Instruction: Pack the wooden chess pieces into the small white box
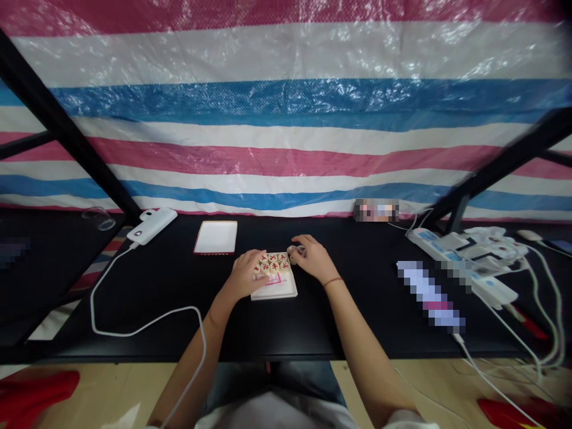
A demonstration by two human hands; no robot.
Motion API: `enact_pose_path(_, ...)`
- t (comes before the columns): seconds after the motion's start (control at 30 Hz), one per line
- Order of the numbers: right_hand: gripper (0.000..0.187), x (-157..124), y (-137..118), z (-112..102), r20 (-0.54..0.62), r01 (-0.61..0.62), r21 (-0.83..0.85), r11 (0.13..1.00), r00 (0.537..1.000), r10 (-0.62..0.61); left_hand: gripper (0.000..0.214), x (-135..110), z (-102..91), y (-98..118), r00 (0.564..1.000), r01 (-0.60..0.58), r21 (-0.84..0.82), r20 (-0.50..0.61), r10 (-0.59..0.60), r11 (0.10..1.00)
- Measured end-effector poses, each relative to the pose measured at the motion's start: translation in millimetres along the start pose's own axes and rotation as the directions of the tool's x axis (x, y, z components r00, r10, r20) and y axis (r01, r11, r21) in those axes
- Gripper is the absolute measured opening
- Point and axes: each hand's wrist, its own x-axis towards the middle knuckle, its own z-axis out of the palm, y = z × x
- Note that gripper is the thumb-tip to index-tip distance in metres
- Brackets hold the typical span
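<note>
A shallow white box (274,293) lies on the black table in front of me. Rows of round Chinese chess pieces (273,258) with red characters sit in its far part, and a pink-marked white surface shows in the near part. My left hand (245,274) rests over the box's left side, thumb and fingers spread apart across the edge and the nearest pieces. Just right of the box, my right hand (314,260) has its fingers curled round a few loose chess pieces (292,251), partly hidden by the fingers.
A white box lid (216,237) lies behind my left hand. A white power bank (154,226) with a cable stands at the left. To the right are a blurred phone (429,295) on a cable and a power strip (462,265) with plugged-in chargers. Striped sheeting (286,161) hangs behind the table.
</note>
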Motion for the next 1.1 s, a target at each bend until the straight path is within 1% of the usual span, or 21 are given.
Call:
enact_pose_path(0.03, 0.027, 6.8, 0.1, -1.3, 0.089, -0.033, -0.046, 0.998, 0.995, 0.037, 0.063, -0.2, 0.5, 0.2, 1.000, 0.013, 0.003, -0.004, -0.013, 1.000)
enact_pose_path(0.1, 0.028, 18.7, -1.4, -2.4, 0.234, -0.075, -0.149, 0.986, 0.966, 0.109, 0.062, -0.2, 1.4, 0.7, 0.999, 0.030, 0.005, -0.012, -0.030, 1.000)
enact_pose_path(0.17, 0.028, 27.3, -4.0, -2.2, 0.318, -0.094, -0.229, 0.969, 0.933, 0.165, 0.062, 0.2, 1.9, 1.4, 0.999, 0.035, 0.002, -0.021, -0.035, 0.999)
enact_pose_path(0.23, 0.027, 33.1, -6.5, -1.4, 0.362, -0.094, -0.271, 0.958, 0.912, 0.192, 0.061, 0.7, 1.8, 2.5, 0.999, 0.046, -0.002, -0.030, -0.046, 0.999)
enact_pose_path(0.33, 0.028, 38.9, -9.9, 0.1, 0.392, -0.082, -0.294, 0.952, 0.898, 0.199, 0.060, 1.3, 1.8, 3.5, 0.997, 0.069, -0.006, -0.028, -0.069, 0.998)
enact_pose_path(0.5, 0.029, 46.6, -15.0, -0.8, 0.377, -0.112, -0.328, 0.938, 0.895, 0.239, 0.062, 1.1, 3.2, 1.8, 0.997, 0.064, -0.010, -0.040, -0.064, 0.998)
enact_pose_path(0.53, 0.029, 46.8, -15.8, -2.2, 0.359, -0.121, -0.337, 0.934, 0.900, 0.246, 0.062, 1.4, 3.1, 1.8, 0.997, 0.054, -0.013, -0.057, -0.055, 0.998)
enact_pose_path(0.6, 0.032, 44.0, -18.2, -6.0, 0.280, -0.148, -0.308, 0.940, 0.930, 0.238, 0.058, 2.6, 1.9, 3.7, 0.991, 0.012, -0.012, -0.135, -0.014, 1.000)
enact_pose_path(0.63, 0.034, 40.6, -20.1, -7.8, 0.227, -0.160, -0.251, 0.955, 0.949, 0.219, 0.054, 3.4, 0.8, 5.6, 0.982, -0.021, -0.007, -0.189, 0.019, 1.000)
enact_pose_path(0.67, 0.035, 36.0, -22.7, -9.1, 0.178, -0.163, -0.158, 0.974, 0.965, 0.190, 0.050, 4.1, -0.6, 8.1, 0.968, -0.064, -0.002, -0.242, 0.061, 0.998)
enact_pose_path(0.7, 0.037, 30.3, -26.2, -9.5, 0.147, -0.150, -0.031, 0.988, 0.977, 0.153, 0.047, 4.7, -2.2, 11.0, 0.953, -0.110, 0.001, -0.283, 0.106, 0.994)
enact_pose_path(0.73, 0.038, 24.0, -30.3, -8.7, 0.140, -0.125, 0.117, 0.985, 0.984, 0.108, 0.045, 4.9, -3.8, 14.1, 0.941, -0.157, -0.004, -0.304, 0.148, 0.988)
enact_pose_path(0.77, 0.038, 17.4, -34.9, -6.8, 0.156, -0.100, 0.265, 0.959, 0.986, 0.060, 0.043, 4.6, -5.4, 17.1, 0.934, -0.194, -0.018, -0.311, 0.179, 0.981)
enact_pose_path(0.83, 0.038, 5.3, -43.9, 0.7, 0.201, -0.082, 0.509, 0.857, 0.979, -0.026, 0.036, 1.9, -8.5, 21.6, 0.928, -0.221, -0.058, -0.320, 0.191, 0.974)
enact_pose_path(0.9, 0.039, -3.3, -50.6, 10.9, 0.230, -0.101, 0.648, 0.755, 0.971, -0.068, 0.029, -3.4, -11.5, 22.6, 0.925, -0.201, -0.086, -0.345, 0.160, 0.976)
enact_pose_path(1.0, 0.043, -9.1, -54.3, 25.2, 0.238, -0.157, 0.774, 0.614, 0.970, -0.052, 0.019, -14.9, -15.7, 18.7, 0.914, -0.180, -0.105, -0.384, 0.127, 0.978)
enact_pose_path(1.1, 0.044, -10.3, -52.9, 32.1, 0.221, -0.204, 0.866, 0.458, 0.975, 0.017, 0.010, -25.9, -18.7, 14.9, 0.924, -0.177, -0.106, -0.361, 0.128, 0.978)
